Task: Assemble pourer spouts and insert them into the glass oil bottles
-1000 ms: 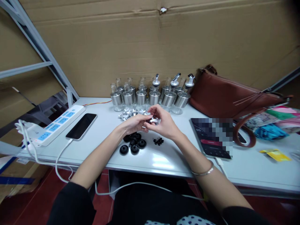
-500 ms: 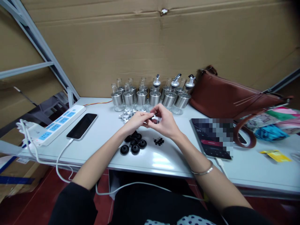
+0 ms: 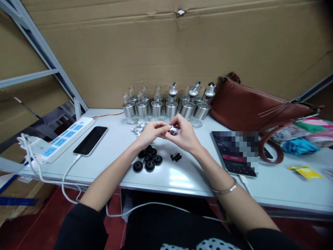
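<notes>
My left hand [image 3: 154, 132] and my right hand [image 3: 183, 134] meet over the middle of the table, fingertips pinched together. Between them is a small silver pourer spout [image 3: 174, 130] with a dark part; the fingers cover most of it. Just left of and behind my hands lies a pile of silver spout pieces [image 3: 138, 127]. Black ribbed stoppers [image 3: 148, 157] are heaped below my left hand. Several tiny black parts [image 3: 176, 157] lie to their right. Behind stand rows of glass bottles with metal sleeves [image 3: 157, 109], three of them topped with silver pourers [image 3: 193, 91].
At the left are a white power strip [image 3: 68, 139] and a phone [image 3: 91, 140] on a charging cable. A tablet [image 3: 231, 152], a brown bag [image 3: 257, 104] and a yellow packet [image 3: 307, 172] sit at the right. A cardboard wall [image 3: 117, 52] rises behind the bottles.
The fingers have shifted slightly around the spout, and its dark part shows less between them. Both hands stay in nearly the same place. The things on the table have not moved.
</notes>
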A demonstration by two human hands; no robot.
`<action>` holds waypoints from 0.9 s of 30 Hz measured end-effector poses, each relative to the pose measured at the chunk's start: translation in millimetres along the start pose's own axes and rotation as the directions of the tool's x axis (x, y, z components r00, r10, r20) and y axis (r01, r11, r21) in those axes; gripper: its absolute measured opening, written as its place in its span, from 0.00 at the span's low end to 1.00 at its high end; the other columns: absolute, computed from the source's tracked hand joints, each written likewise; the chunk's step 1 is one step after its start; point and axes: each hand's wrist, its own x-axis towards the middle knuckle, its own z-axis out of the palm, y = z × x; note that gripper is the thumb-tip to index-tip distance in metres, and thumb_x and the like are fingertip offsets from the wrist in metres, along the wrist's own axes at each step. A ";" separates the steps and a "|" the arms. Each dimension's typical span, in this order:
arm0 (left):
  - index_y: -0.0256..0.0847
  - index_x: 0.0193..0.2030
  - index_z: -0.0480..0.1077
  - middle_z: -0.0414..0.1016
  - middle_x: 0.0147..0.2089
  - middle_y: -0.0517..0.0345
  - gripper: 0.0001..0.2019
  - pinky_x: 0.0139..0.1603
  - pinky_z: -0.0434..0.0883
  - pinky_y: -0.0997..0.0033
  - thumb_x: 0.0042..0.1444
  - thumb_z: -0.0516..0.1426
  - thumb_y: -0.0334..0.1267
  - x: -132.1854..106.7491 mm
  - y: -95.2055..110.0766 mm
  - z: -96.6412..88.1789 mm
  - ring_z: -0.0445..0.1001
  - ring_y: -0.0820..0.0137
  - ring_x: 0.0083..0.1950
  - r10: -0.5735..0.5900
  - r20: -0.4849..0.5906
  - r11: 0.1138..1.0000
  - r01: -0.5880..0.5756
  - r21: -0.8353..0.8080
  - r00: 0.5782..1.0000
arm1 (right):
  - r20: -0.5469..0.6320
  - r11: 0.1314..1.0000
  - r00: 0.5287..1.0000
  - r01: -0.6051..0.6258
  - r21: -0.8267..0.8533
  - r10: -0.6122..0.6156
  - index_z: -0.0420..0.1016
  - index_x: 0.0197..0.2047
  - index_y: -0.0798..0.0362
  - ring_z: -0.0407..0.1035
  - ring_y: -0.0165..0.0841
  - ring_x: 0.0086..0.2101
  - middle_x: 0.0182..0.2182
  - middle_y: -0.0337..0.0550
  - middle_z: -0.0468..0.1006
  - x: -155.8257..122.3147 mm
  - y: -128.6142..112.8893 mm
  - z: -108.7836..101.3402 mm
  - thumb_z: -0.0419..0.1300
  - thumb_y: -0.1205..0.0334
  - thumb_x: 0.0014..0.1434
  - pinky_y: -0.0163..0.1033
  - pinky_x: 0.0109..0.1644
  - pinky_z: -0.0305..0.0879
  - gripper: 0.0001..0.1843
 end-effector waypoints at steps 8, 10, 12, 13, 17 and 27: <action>0.34 0.22 0.70 0.68 0.18 0.61 0.20 0.25 0.64 0.76 0.38 0.67 0.51 1.3 0.0 -2.8 0.65 0.78 0.21 0.001 -0.040 1.000 0.001 0.028 0.999 | 0.050 0.999 0.997 -0.055 0.002 0.054 0.56 0.33 0.49 0.60 0.28 0.26 0.25 0.33 0.65 -0.3 0.0 1.0 0.61 0.60 0.46 0.34 0.29 0.57 0.16; 0.34 0.22 0.70 0.68 0.18 0.62 0.20 0.25 0.63 0.76 0.38 0.67 0.50 1.8 -0.4 -3.0 0.65 0.78 0.21 0.003 -0.038 0.999 -0.001 0.035 0.999 | 0.054 0.999 0.997 -0.054 0.008 0.053 0.56 0.35 0.49 0.60 0.28 0.26 0.25 0.33 0.65 -0.4 0.0 1.3 0.61 0.61 0.46 0.34 0.30 0.58 0.16; 0.33 0.22 0.70 0.68 0.18 0.62 0.20 0.25 0.63 0.77 0.38 0.67 0.50 2.1 -0.3 -3.1 0.65 0.78 0.21 0.011 -0.035 0.999 -0.009 0.051 0.999 | 0.050 0.999 0.998 -0.045 0.010 0.045 0.56 0.35 0.49 0.60 0.28 0.26 0.26 0.33 0.65 -0.5 0.1 1.8 0.60 0.61 0.46 0.35 0.31 0.59 0.16; 0.33 0.22 0.70 0.67 0.18 0.62 0.19 0.25 0.63 0.77 0.38 0.67 0.50 2.2 -0.2 -3.0 0.65 0.78 0.21 0.013 -0.035 0.998 -0.011 0.058 0.999 | 0.049 0.999 0.998 -0.040 0.013 0.040 0.56 0.35 0.49 0.61 0.28 0.27 0.26 0.34 0.66 -0.6 0.3 2.2 0.59 0.62 0.47 0.35 0.32 0.60 0.16; 0.34 0.25 0.70 0.68 0.18 0.64 0.18 0.24 0.65 0.77 0.39 0.67 0.47 2.0 0.8 -1.3 0.66 0.79 0.20 0.014 -0.057 0.999 -0.011 0.051 0.998 | 0.047 0.999 0.999 -0.027 0.022 0.026 0.56 0.35 0.50 0.64 0.29 0.29 0.29 0.36 0.67 -0.8 0.7 3.4 0.58 0.63 0.47 0.36 0.33 0.62 0.14; 0.35 0.25 0.67 0.69 0.15 0.65 0.21 0.20 0.65 0.79 0.38 0.68 0.49 1.7 2.6 0.1 0.66 0.79 0.16 0.063 -0.058 0.998 -0.062 0.027 0.996 | 0.043 0.998 0.999 -0.027 0.050 0.025 0.55 0.36 0.50 0.65 0.29 0.29 0.30 0.37 0.67 -0.9 0.4 4.4 0.59 0.61 0.50 0.36 0.33 0.63 0.14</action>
